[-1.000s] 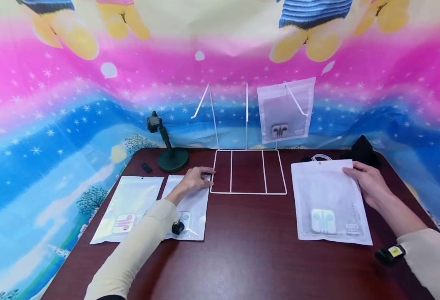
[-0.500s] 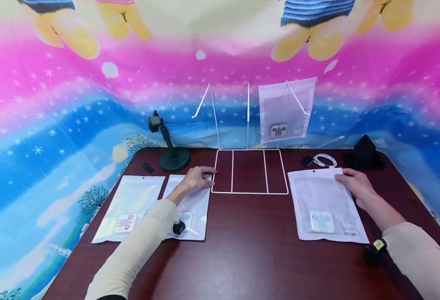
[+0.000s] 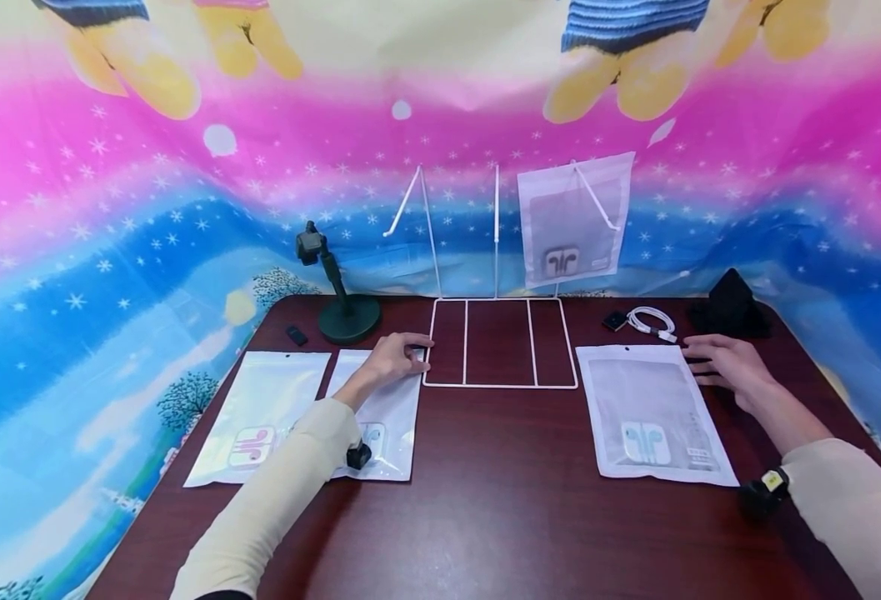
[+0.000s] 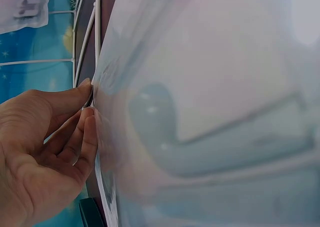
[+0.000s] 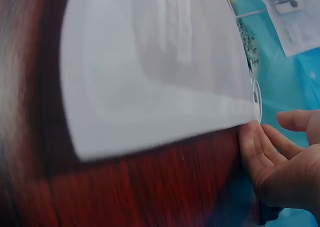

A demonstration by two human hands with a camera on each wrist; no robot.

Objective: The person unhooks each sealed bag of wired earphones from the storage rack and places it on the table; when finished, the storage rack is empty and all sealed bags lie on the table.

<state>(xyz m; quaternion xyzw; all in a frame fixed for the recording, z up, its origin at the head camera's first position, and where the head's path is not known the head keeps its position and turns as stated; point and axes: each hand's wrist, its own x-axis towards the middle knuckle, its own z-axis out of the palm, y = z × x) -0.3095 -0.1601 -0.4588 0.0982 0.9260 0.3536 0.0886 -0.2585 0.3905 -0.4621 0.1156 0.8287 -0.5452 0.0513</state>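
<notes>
A white plastic pouch with pale blue earphones printed on it [image 3: 383, 400] lies left of the rack. My left hand [image 3: 391, 357] pinches its upper right corner, right beside the rack's left bar. In the left wrist view, the thumb and fingertips of my left hand [image 4: 55, 137] meet at the pouch's edge. At the right, a similar white pouch [image 3: 643, 400] lies flat on the table. My right hand [image 3: 733, 367] is beside its upper right corner, fingers extended and thumb apart. In the right wrist view, the fingertips of my right hand [image 5: 280, 157] touch or nearly touch that corner.
A white wire rack [image 3: 500, 386] with hooks stands at the back; a pouch with dark earphones [image 3: 571, 225] hangs on its right hook. A pink-earphone pouch [image 3: 260, 400] lies far left. Behind are a green stand [image 3: 347, 318], a white cable [image 3: 652, 317] and a black object [image 3: 731, 308].
The right pouch, tilted up earlier, has come down flat, baring the white cable. My right hand has let go of its corner and opened. My left hand stays put.
</notes>
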